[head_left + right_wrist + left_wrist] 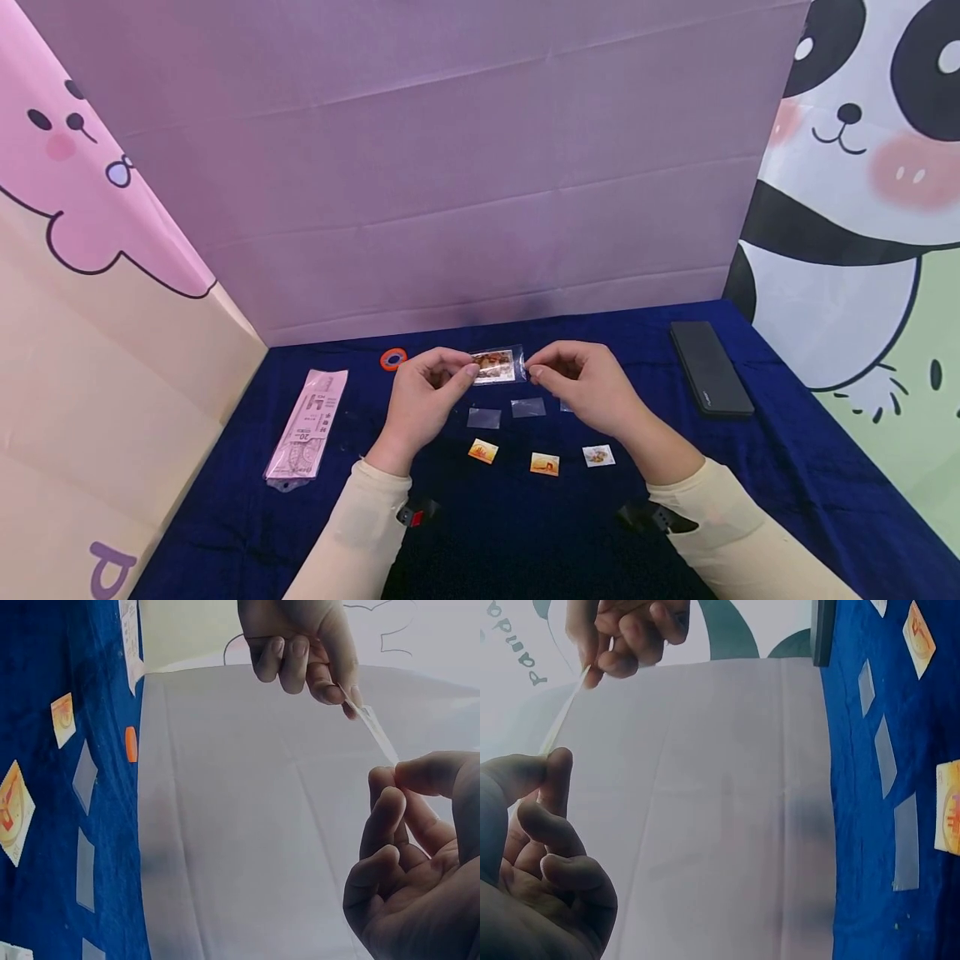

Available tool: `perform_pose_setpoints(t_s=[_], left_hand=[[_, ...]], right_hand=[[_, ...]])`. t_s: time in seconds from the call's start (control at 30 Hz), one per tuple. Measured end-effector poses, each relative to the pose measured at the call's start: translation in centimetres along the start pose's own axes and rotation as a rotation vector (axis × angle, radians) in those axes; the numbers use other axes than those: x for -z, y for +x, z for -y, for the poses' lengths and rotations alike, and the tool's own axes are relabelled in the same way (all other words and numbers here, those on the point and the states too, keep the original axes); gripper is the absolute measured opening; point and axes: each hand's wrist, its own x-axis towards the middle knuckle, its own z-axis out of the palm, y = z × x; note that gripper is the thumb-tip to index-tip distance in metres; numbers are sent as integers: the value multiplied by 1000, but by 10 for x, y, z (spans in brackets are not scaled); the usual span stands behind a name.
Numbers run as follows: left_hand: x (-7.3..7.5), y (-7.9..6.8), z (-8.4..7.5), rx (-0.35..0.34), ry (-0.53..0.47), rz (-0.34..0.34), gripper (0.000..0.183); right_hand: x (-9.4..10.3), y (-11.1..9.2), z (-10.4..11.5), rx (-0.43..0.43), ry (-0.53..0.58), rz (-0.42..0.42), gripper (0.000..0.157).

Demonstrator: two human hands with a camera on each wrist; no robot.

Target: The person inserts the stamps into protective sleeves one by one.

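A postage stamp (495, 365) with a brown picture and white border sits in a clear plastic sleeve (520, 360), raised in front of me. My left hand (423, 398) pinches the sleeve's left end between thumb and index finger. At its other end, the thumb and index finger of my right hand (592, 390) pinch the edge. Both wrist views show the sleeve edge-on, stretched between the hands. Below them on the cloth lie two orange-yellow stamps (483, 451) and a whiter stamp (598, 455). Behind these are small clear sleeves (528, 407), one partly hidden by my right hand.
A pink printed packet (307, 425) lies at the left of the blue cloth (225, 500). An orange ring-shaped roll (384, 360) is behind my left hand. At the right lies a flat black case (711, 367). A pinkish-purple backdrop (450, 208) rises behind the table.
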Motion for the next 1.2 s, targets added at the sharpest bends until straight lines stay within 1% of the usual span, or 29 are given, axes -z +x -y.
perform_pose_setpoints(t_s=[0.13,0.3,0.43,0.57,0.67,0.83,1.07,1.2], left_hand=[[6,2,5,0,4,-30,8],[14,5,14,14,35,-82,8],[21,7,20,44,57,-129,9],[29,8,25,90,81,-163,12],[35,9,31,124,120,-160,14],[46,10,41,182,171,-125,15],[55,11,58,248,199,-127,17],[57,12,66,282,185,-137,17]], right_hand=[[-4,1,-3,2,1,22,9],[-10,2,-8,16,-32,36,8],[-14,3,-14,25,-69,44,8],[-20,4,-20,15,-95,66,8],[-24,4,-27,2,-114,88,8],[-29,5,-35,-12,-136,127,8],[-38,8,-41,-34,-156,170,7],[-43,11,-44,-45,-177,199,6]])
